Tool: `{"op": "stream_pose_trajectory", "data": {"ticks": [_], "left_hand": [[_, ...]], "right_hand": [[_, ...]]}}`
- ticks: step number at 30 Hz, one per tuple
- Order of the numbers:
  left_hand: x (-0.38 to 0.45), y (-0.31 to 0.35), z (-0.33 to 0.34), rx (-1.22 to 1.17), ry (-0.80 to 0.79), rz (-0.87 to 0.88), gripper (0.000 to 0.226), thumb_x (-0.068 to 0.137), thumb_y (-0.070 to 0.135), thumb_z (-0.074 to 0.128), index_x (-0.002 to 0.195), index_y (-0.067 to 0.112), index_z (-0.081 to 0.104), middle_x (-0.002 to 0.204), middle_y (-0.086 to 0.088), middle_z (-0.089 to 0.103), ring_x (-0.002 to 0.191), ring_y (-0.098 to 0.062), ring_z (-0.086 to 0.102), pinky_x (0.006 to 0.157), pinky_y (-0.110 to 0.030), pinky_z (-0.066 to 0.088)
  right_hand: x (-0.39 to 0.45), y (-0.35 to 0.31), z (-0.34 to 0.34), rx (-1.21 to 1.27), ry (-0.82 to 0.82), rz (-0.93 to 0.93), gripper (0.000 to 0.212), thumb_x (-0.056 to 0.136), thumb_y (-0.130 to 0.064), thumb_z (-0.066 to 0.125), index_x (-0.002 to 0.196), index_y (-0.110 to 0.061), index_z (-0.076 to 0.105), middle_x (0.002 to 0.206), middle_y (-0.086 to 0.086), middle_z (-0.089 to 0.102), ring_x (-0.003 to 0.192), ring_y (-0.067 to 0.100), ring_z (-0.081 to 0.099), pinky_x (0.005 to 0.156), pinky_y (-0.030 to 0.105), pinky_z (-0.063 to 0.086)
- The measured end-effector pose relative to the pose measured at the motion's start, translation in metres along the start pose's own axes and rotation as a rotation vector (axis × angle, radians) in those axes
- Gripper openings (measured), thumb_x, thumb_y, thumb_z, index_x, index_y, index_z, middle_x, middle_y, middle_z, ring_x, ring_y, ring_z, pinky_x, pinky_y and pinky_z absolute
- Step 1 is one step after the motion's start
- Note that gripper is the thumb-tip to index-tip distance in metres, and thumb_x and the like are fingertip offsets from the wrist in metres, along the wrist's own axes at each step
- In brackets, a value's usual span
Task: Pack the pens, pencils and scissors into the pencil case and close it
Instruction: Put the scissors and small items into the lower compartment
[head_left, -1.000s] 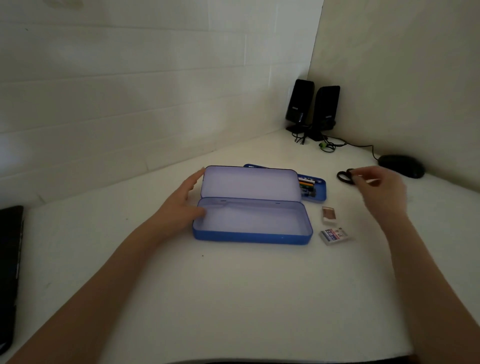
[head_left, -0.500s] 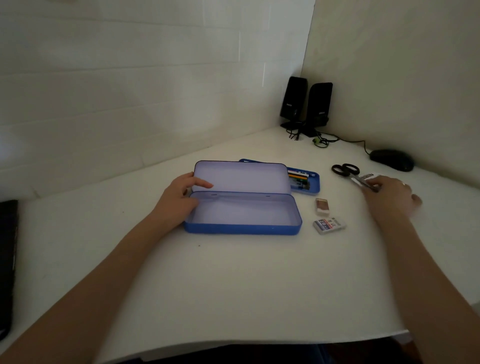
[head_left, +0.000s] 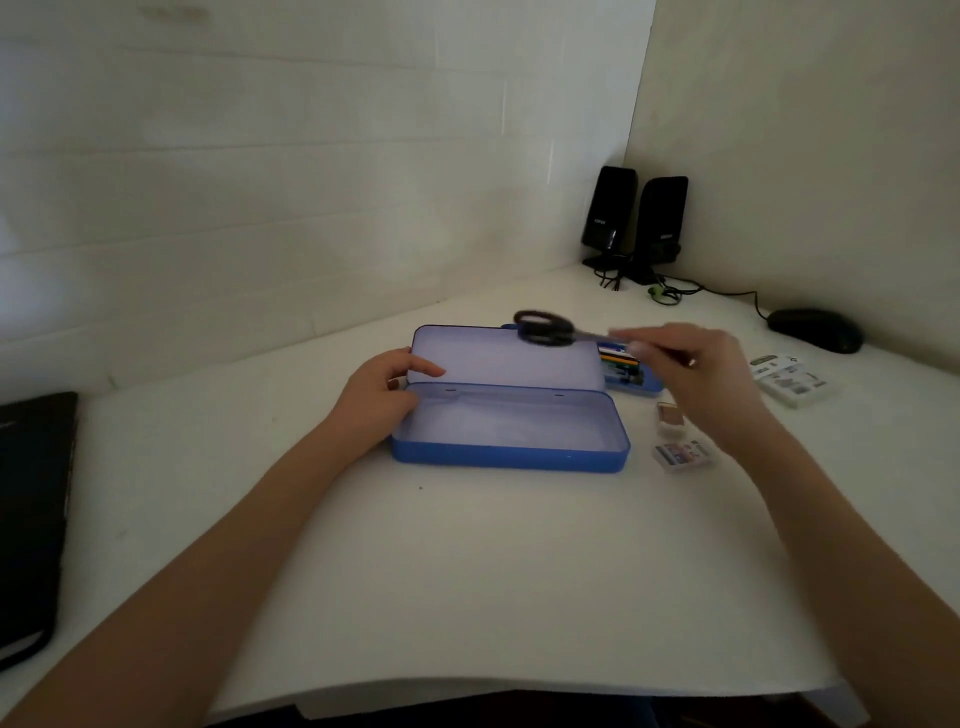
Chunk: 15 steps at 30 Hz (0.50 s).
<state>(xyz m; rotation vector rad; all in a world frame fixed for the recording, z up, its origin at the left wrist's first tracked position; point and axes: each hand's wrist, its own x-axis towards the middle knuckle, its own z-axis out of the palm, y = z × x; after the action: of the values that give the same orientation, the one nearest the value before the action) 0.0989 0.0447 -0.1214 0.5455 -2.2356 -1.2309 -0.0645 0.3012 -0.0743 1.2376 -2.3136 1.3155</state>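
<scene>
Right hand (head_left: 691, 364), centre right of frame, pinches the scissors (head_left: 545, 328) by the blade end; black handles point left, blurred, in the air over the raised lid. Long axis roughly parallel to the open pencil case (head_left: 509, 457), whose empty tray lies just below. Left hand (head_left: 384, 395) grips the case's left end, thumb on the lid.

Dim, soft light; wide-angle bowing at edges; right hand (head_left: 696, 364) and scissors (head_left: 545, 328) motion-blurred.
</scene>
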Motion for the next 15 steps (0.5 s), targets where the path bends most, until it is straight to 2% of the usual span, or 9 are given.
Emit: {"op": "stream_pose_trajectory", "data": {"ticks": [2, 5, 7, 10, 11, 13, 15], "left_hand": [[0.001, -0.003, -0.001, 0.011, 0.001, -0.01, 0.051, 0.072, -0.014, 0.045, 0.085, 0.03, 0.065, 0.095, -0.011, 0.059, 0.07, -0.015, 0.044, 0.052, -0.009, 0.034], [0.001, -0.004, -0.001, 0.017, -0.003, -0.014, 0.049, 0.072, -0.014, 0.044, 0.087, 0.027, 0.066, 0.083, -0.012, 0.054, 0.062, -0.015, 0.038, 0.047, -0.008, 0.031], [0.0, -0.003, -0.001, 0.026, -0.005, -0.012, 0.047, 0.072, -0.014, 0.045, 0.087, 0.024, 0.067, 0.086, -0.011, 0.057, 0.062, -0.015, 0.038, 0.047, -0.008, 0.031], [0.0, -0.001, 0.0, 0.023, 0.006, -0.011, 0.046, 0.072, -0.013, 0.046, 0.085, 0.026, 0.067, 0.094, -0.009, 0.057, 0.065, -0.015, 0.04, 0.049, -0.009, 0.032], [0.0, -0.001, 0.0, 0.022, 0.01, -0.012, 0.046, 0.072, -0.012, 0.046, 0.084, 0.027, 0.067, 0.095, -0.007, 0.057, 0.067, -0.016, 0.041, 0.05, -0.009, 0.032], [0.001, 0.0, 0.0, 0.023, 0.009, -0.014, 0.046, 0.072, -0.012, 0.046, 0.085, 0.026, 0.067, 0.095, -0.005, 0.057, 0.067, -0.015, 0.041, 0.05, -0.008, 0.033], [0.001, 0.0, 0.0, 0.013, -0.001, -0.014, 0.044, 0.072, -0.013, 0.046, 0.089, 0.022, 0.068, 0.091, -0.007, 0.056, 0.061, -0.011, 0.039, 0.048, -0.007, 0.032]], "right_hand": [[-0.006, -0.015, 0.014, -0.023, -0.174, -0.088, 0.023, 0.084, -0.013, 0.065, 0.105, -0.023, 0.069, 0.069, -0.021, 0.06, 0.067, -0.011, 0.054, 0.063, 0.004, 0.037], [-0.011, -0.027, 0.021, 0.07, -0.207, -0.088, 0.019, 0.075, -0.012, 0.074, 0.091, -0.022, 0.074, 0.063, -0.032, 0.064, 0.068, -0.011, 0.059, 0.064, 0.002, 0.04], [-0.011, -0.031, 0.016, 0.145, -0.152, -0.072, 0.014, 0.073, -0.009, 0.076, 0.083, -0.019, 0.075, 0.063, -0.021, 0.069, 0.062, -0.004, 0.063, 0.064, 0.006, 0.047], [-0.008, -0.039, 0.009, 0.374, -0.088, 0.014, 0.006, 0.072, -0.009, 0.076, 0.075, -0.008, 0.07, 0.062, -0.002, 0.072, 0.056, 0.012, 0.065, 0.061, 0.022, 0.058], [-0.007, -0.042, 0.008, 0.447, -0.06, 0.036, 0.009, 0.072, -0.012, 0.075, 0.073, -0.007, 0.067, 0.062, -0.001, 0.072, 0.055, 0.017, 0.064, 0.057, 0.025, 0.057], [-0.007, -0.051, 0.012, 0.496, 0.013, 0.026, 0.012, 0.075, -0.016, 0.073, 0.069, -0.012, 0.063, 0.058, -0.002, 0.069, 0.051, 0.019, 0.058, 0.047, 0.022, 0.051], [-0.008, -0.062, 0.02, 0.351, 0.057, -0.067, 0.015, 0.08, -0.019, 0.07, 0.07, -0.014, 0.06, 0.055, -0.003, 0.063, 0.047, 0.014, 0.055, 0.047, 0.02, 0.046]]}}
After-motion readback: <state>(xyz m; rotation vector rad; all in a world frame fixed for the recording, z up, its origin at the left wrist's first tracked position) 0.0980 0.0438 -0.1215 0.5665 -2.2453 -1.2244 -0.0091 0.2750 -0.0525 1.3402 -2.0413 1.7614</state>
